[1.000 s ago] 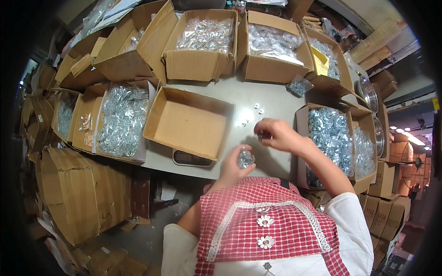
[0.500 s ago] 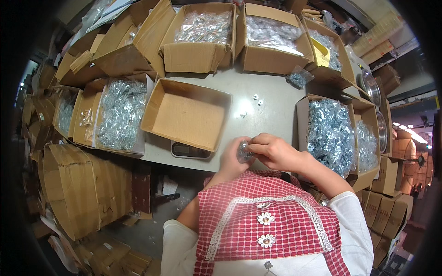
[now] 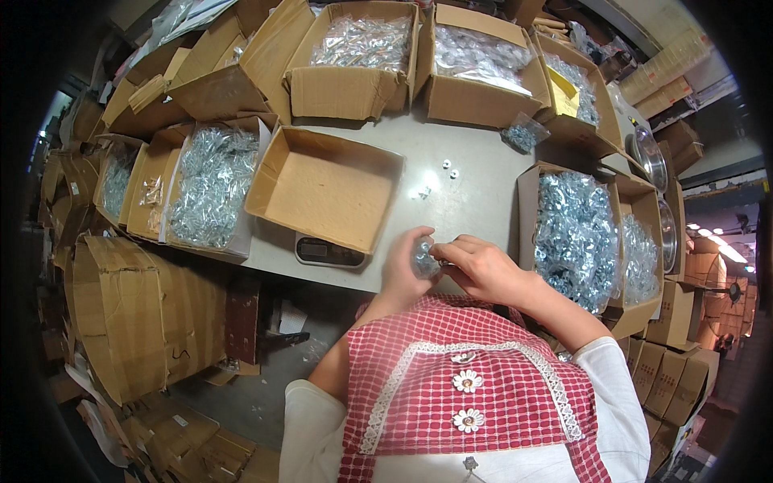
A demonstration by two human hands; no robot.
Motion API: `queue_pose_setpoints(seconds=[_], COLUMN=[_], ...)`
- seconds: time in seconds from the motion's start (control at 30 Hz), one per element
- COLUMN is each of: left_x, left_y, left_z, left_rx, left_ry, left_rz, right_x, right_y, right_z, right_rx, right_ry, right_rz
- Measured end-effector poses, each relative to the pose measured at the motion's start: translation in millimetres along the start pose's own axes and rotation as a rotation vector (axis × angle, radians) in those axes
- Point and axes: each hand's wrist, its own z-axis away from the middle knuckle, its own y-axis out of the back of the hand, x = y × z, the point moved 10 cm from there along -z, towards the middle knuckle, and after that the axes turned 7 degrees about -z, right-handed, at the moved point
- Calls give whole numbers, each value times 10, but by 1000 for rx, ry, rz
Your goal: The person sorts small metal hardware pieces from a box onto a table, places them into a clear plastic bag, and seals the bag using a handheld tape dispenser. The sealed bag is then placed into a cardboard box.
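Close to the table's front edge, my left hand is closed around a small clear plastic bag with metal pieces inside. My right hand pinches at the bag's right side, thumb and forefinger together; whether it grips the bag's edge or a small part is hidden by the fingers. Beyond my hands, two small pale round pieces and a few tiny metal parts lie on the grey tabletop. An empty shallow cardboard box sits tilted on a digital scale to the left.
Left stands a box of bagged metal parts; right, a box of bagged bluish hardware. More filled cartons line the back. A single bag of small parts lies at the back right. A large carton is at lower left.
My left fingers have loosened and spread slightly around the bag. The right hand stays pinched beside it. The whole view has shifted a little.
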Motion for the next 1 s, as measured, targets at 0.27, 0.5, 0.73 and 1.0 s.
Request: queue_pose_setpoints(seconds=[0.27,0.5,0.73,1.0], left_x=[-19,-23,27,58], left_y=[-15,19,27,75], left_z=[18,29,29,68], left_rx=[21,54,75,102], left_ry=[5,-32,-112,-191], left_rz=[-20,-4,-66,-162], right_x=[65,192,-140,-81], right_y=[-3,-3,-149,-124], right_z=[50,207,193,155], right_rx=[97,160,165,113], right_ry=[-16,-6,156,101], right_rz=[3,-26,178,133])
